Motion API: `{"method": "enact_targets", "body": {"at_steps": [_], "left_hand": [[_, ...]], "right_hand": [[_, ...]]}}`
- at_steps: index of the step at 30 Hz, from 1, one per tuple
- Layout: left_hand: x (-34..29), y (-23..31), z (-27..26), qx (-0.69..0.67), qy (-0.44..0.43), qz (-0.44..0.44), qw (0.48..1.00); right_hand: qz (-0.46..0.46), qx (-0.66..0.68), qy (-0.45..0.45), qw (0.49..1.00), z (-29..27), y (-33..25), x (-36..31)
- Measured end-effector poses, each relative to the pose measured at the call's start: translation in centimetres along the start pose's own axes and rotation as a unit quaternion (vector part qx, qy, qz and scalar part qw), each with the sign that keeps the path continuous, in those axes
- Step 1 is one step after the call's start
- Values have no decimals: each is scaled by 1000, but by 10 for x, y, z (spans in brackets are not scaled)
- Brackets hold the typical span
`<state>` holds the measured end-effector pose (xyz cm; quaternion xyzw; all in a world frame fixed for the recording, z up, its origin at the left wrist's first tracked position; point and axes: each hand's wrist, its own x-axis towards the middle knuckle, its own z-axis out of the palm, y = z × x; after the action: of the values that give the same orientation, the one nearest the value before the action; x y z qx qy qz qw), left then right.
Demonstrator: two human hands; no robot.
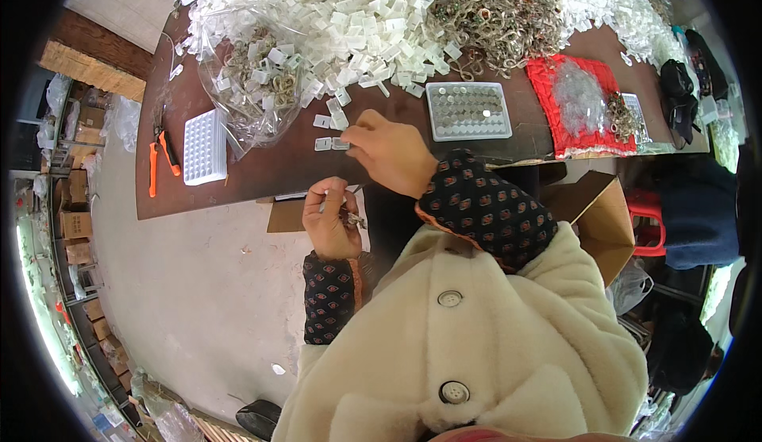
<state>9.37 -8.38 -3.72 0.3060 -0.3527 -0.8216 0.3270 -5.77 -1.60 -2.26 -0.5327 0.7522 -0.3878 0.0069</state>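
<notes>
My left hand (pixel 330 221), just off the table's front edge, is closed around a small bunch of grey-brown loops (pixel 351 219). They resemble those in the big tangled pile (pixel 496 17) at the back. A pale bit shows between its thumb and finger, too small to name. My right hand (pixel 393 156) reaches over the table edge, its thumb and forefinger pinched at a small whitish plastic piece (pixel 340 144). Beside that lie another flat piece (pixel 322 144) and a few more (pixel 321 121) just behind. Its other fingers are curled under.
A heap of clear plastic pieces (pixel 357 21) covers the table's back. Leftward are orange-handled pliers (pixel 164 160), a white pitted tray (pixel 205 148) and a clear bag (pixel 262 84) of loops. Rightward stand a tray of small round parts (pixel 468 128) and a red cloth (pixel 559 120).
</notes>
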Motion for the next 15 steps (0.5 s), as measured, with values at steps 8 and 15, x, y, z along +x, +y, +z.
{"method": "enact_targets", "body": {"at_steps": [8, 15], "left_hand": [[4, -1, 9, -6, 23, 0, 1000], [12, -19, 43, 5, -114, -23, 993]], "right_hand": [[54, 115, 36, 991, -3, -4, -4], [16, 158, 42, 986, -77, 7, -20]]}}
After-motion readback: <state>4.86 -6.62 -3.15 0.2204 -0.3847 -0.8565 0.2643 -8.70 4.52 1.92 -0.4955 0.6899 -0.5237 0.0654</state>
